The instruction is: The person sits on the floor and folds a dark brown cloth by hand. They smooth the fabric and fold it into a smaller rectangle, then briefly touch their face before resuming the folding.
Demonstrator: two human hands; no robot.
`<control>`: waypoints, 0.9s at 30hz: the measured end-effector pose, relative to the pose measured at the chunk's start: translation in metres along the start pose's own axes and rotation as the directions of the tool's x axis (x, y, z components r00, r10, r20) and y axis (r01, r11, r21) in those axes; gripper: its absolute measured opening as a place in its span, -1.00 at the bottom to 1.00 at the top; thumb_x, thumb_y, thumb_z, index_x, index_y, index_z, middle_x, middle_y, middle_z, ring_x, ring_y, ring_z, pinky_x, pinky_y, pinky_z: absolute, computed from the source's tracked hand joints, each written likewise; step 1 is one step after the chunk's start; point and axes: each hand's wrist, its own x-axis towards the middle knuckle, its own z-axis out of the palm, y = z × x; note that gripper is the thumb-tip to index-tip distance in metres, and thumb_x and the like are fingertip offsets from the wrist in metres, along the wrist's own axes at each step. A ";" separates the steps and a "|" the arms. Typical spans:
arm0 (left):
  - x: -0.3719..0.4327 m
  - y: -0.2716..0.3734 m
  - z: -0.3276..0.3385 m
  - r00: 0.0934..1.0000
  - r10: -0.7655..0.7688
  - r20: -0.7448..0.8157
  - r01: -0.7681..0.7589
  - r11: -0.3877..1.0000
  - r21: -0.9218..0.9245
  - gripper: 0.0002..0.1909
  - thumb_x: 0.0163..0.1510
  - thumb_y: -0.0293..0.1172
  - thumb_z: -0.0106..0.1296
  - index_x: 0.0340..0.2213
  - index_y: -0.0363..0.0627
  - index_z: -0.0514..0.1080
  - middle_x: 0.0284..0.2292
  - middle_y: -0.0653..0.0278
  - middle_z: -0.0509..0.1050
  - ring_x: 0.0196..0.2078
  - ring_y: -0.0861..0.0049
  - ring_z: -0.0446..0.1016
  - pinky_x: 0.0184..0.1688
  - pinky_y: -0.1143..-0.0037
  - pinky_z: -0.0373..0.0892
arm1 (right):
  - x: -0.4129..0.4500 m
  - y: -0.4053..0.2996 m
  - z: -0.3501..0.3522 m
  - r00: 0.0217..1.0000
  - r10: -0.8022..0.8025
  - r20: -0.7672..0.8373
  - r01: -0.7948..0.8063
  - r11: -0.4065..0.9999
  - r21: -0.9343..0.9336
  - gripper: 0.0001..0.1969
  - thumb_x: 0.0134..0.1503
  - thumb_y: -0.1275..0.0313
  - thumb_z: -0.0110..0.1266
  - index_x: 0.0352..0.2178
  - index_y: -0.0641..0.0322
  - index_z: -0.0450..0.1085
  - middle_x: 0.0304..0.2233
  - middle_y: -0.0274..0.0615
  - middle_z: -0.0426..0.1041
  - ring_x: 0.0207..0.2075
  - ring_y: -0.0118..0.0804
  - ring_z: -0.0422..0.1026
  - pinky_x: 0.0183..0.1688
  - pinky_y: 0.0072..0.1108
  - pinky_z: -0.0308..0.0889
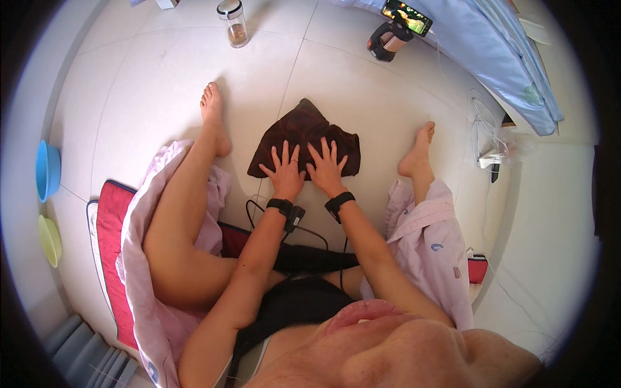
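A dark brown cloth [308, 119] lies on the pale tiled floor between my outstretched legs, with a pointed corner at its far side and a notch in its right edge. My left hand [285, 169] rests palm down on its near left part, fingers spread, with a ring on one finger. Beside it, my right hand [328, 165] presses flat on the near right part, fingers also spread. The two thumbs come close together. Each wrist wears a black strap; a small black device [294, 218] with a cable sits by the left one. Neither hand grips anything.
A lidded glass bottle [233, 26] stands beyond my left foot. A lit phone [407, 17] rests against a black-handled flask [388, 41] near blue bedding [485, 63]. White cables and a power strip [490, 159] lie right. Blue [48, 170] and green basins [50, 241] line the left wall.
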 end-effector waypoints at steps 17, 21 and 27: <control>0.137 0.008 -0.048 0.997 0.051 0.052 -0.055 0.995 0.082 -0.11 0.13 -0.12 0.19 0.38 0.38 -0.02 0.45 0.33 -0.24 0.47 -0.02 -0.35 0.19 -0.50 -0.22 | 0.132 0.010 -0.027 1.000 0.012 -0.015 -0.013 0.999 -0.053 -0.34 0.20 0.11 0.08 0.33 -0.30 0.14 0.47 -0.19 -0.20 0.46 0.10 -0.29 0.26 0.43 -0.34; 0.118 -0.003 -0.043 0.996 0.066 0.054 -0.071 0.991 0.110 -0.11 0.14 -0.11 0.18 0.39 0.34 -0.04 0.45 0.32 -0.26 0.47 0.00 -0.32 0.20 -0.48 -0.20 | 0.111 0.000 -0.024 1.000 0.011 0.015 -0.010 0.999 -0.039 -0.35 0.23 0.11 0.06 0.34 -0.29 0.12 0.47 -0.21 -0.22 0.46 0.08 -0.27 0.26 0.42 -0.30; 0.054 -0.002 -0.024 0.995 0.074 0.067 -0.081 0.991 0.108 -0.12 0.18 -0.15 0.14 0.40 0.28 -0.07 0.45 0.31 -0.29 0.47 0.02 -0.34 0.22 -0.46 -0.22 | 0.050 0.000 -0.013 1.000 0.021 0.021 -0.020 0.998 -0.066 -0.35 0.24 0.14 0.07 0.34 -0.28 0.11 0.47 -0.22 -0.23 0.46 0.07 -0.27 0.27 0.39 -0.28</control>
